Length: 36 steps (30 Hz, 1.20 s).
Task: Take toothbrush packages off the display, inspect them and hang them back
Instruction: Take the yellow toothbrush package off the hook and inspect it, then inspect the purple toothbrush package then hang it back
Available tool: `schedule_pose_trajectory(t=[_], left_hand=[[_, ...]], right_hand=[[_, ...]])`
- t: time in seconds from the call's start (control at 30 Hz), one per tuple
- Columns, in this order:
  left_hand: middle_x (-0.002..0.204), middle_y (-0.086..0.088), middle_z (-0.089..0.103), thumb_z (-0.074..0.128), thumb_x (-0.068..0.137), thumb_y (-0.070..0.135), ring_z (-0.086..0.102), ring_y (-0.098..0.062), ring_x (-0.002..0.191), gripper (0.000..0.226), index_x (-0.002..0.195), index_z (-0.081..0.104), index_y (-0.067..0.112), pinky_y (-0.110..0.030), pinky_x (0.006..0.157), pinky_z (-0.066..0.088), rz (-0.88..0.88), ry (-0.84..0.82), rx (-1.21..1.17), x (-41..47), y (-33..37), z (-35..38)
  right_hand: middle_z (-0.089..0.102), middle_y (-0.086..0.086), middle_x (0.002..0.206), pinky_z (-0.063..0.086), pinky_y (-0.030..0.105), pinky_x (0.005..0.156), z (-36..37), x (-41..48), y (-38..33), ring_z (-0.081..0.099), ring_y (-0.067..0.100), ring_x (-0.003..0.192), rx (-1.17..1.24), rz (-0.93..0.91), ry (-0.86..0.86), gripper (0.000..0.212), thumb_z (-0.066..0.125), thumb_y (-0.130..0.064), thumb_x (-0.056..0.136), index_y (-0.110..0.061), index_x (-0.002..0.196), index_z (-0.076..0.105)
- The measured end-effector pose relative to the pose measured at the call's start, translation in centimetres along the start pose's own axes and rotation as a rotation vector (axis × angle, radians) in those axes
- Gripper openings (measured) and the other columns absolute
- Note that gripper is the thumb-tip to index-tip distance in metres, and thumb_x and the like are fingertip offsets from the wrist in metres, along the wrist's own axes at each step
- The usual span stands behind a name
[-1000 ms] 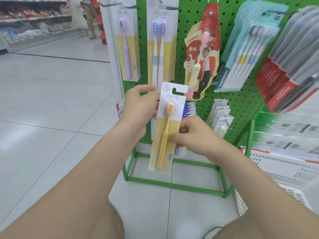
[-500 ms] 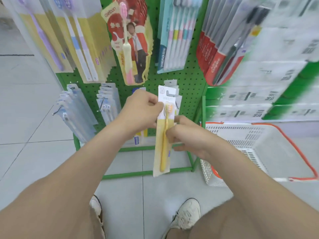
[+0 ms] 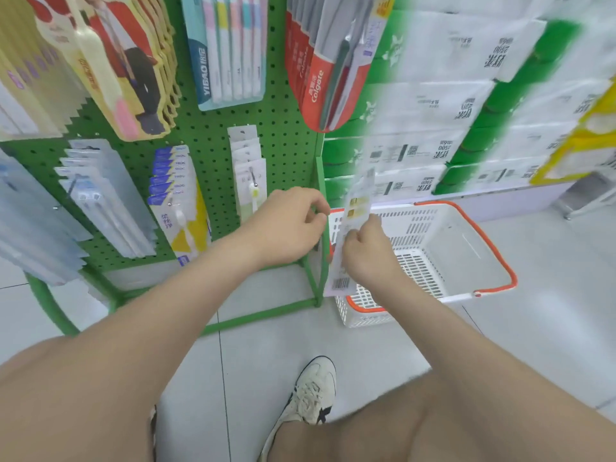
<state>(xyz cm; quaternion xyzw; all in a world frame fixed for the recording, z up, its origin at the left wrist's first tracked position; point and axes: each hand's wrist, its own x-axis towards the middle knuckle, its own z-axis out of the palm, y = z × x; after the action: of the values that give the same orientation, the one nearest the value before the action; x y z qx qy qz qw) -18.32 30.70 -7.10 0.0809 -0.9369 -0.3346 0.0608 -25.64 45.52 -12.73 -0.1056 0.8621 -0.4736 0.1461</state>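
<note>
Along the left edge of the frame, rows of clear toothbrush packs [image 3: 100, 201] hang on the green pegboard display [image 3: 206, 128]. Above them, in the upper left, is a stack of packs printed with a cartoon figure [image 3: 126, 61]. Right of the clear packs hang blue and yellow packs [image 3: 180, 208], and higher up a YIBAO multi-pack [image 3: 226, 51] of pastel brushes. Small white packs [image 3: 248, 161] hang near the middle of the board, and red Colgate packs [image 3: 320, 71] hang at its upper right corner.

The person's left hand [image 3: 286, 225] is in the centre of the frame, just left of the display's green corner post. Its fingers are curled, and the picture does not show whether they grip anything or touch the package.

Just right of the post, the right hand [image 3: 365, 255] pinches the toothbrush package [image 3: 341, 281] about halfway along, with fingers and thumb curled on it. The package stands nearly upright, its top leaning right. Its printed back with a barcode at the bottom faces the camera, and its upper part is blurred. It is held in the air in front of a white plastic basket [image 3: 416, 221] with an orange rim, which stands on the tiled floor [image 3: 550, 295].

Blurred green and white tissue packs [image 3: 433, 105] fill the upper right. A pale sneaker [image 3: 311, 391] shows at the bottom centre.
</note>
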Motion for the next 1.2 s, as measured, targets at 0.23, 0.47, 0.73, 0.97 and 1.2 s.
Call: schedule_pose_trajectory(t=[0.23,0.47,0.73,0.97,1.2], left_hand=[[0.095,0.004,0.07,0.047,0.102,0.024,0.067,-0.023,0.09,0.023,0.102,0.07,0.027,-0.047,0.081,0.06,0.059,-0.34,0.473,0.5,-1.5,2.1],[0.102,0.004,0.07,0.048,0.105,0.027,0.068,-0.023,0.092,0.022,0.108,0.07,0.029,-0.047,0.084,0.061,0.085,-0.475,0.531,1.4,-1.9,2.8],[0.1,-0.001,0.073,0.047,0.106,0.024,0.068,-0.024,0.093,0.026,0.109,0.072,0.022,-0.049,0.085,0.061,0.068,-0.434,0.525,1.1,-2.1,0.8],[0.087,0.002,0.068,0.047,0.099,0.029,0.065,-0.032,0.09,0.025,0.093,0.071,0.033,-0.038,0.069,0.053,-0.016,0.021,0.429,-1.4,-2.4,-3.7],[0.073,0.007,0.068,0.053,0.088,0.034,0.065,-0.023,0.077,0.021,0.071,0.065,0.031,-0.041,0.072,0.058,-0.225,0.381,0.245,-7.2,-5.7,-11.9]], right_hand=[[0.059,0.016,0.097,0.05,0.029,0.043,-0.8,5.0,4.4,0.067,0.034,0.076,-0.327,0.21,-0.111,0.028,0.061,-0.014,0.091,-0.003,0.113,0.048],[0.059,0.019,0.117,0.042,0.03,0.06,-1.8,8.2,6.7,0.06,0.032,0.096,-0.633,0.169,-0.174,0.025,0.052,-0.009,0.103,0.002,0.125,0.051],[0.041,0.006,0.07,0.03,0.028,0.051,0.4,7.1,4.7,0.039,0.02,0.059,-0.73,-0.017,-0.266,0.033,0.051,-0.007,0.095,-0.014,0.068,0.033],[0.039,0.004,0.055,0.025,0.034,0.051,3.9,0.9,-5.9,0.035,0.025,0.055,-0.547,-0.43,-0.276,0.037,0.05,-0.007,0.093,-0.014,0.06,0.035],[0.066,0.006,0.068,0.053,0.037,0.06,8.3,-4.5,-14.1,0.063,0.025,0.067,-0.397,-0.619,-0.274,0.023,0.054,-0.019,0.094,-0.011,0.078,0.069]])
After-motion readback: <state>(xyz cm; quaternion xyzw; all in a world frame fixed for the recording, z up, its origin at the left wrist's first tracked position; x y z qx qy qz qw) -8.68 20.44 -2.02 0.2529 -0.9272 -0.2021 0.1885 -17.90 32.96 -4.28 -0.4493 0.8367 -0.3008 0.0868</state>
